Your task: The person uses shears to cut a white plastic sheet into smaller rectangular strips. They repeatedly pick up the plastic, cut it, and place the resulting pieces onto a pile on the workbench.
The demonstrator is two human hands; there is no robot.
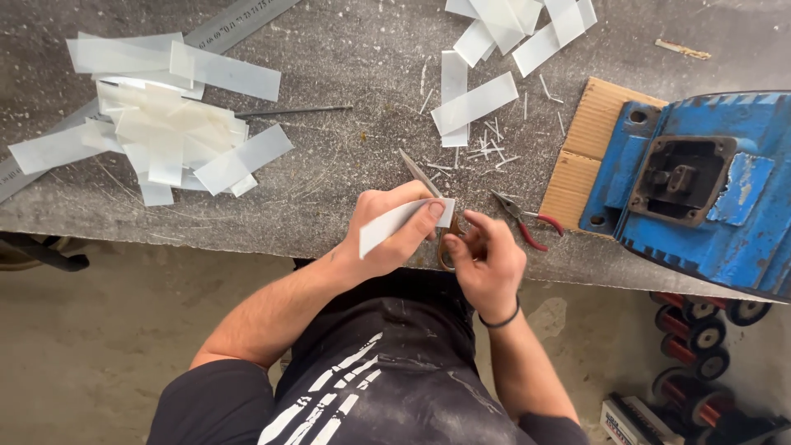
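Head view, looking straight down. Left hand (394, 229) at the near edge of the grey table (346, 58), fingers clamped on a white translucent strip (395, 222), thumb on top; the strip runs at a slant from lower left to upper right. Right hand (488, 262) just beside it, fingers closed through the handles of scissors (432, 202); the blades point up and left, away from the body, with the strip's right end lying against them. Cannot tell whether the blades are apart or shut. Dark band on the right wrist.

Red-handled pliers (527, 222) lie on the table just right of the right hand. Thin white slivers (486, 152) scattered beyond the scissors. Pile of white strips (165, 132) far left, lying partly over a metal ruler (231, 25); a thin dark rod (292, 110) at the pile's right. More strips (494, 49) far centre. Blue motor housing (709, 189) at right, resting on cardboard (589, 148). Copper wire spools (700, 330) on the floor, lower right.
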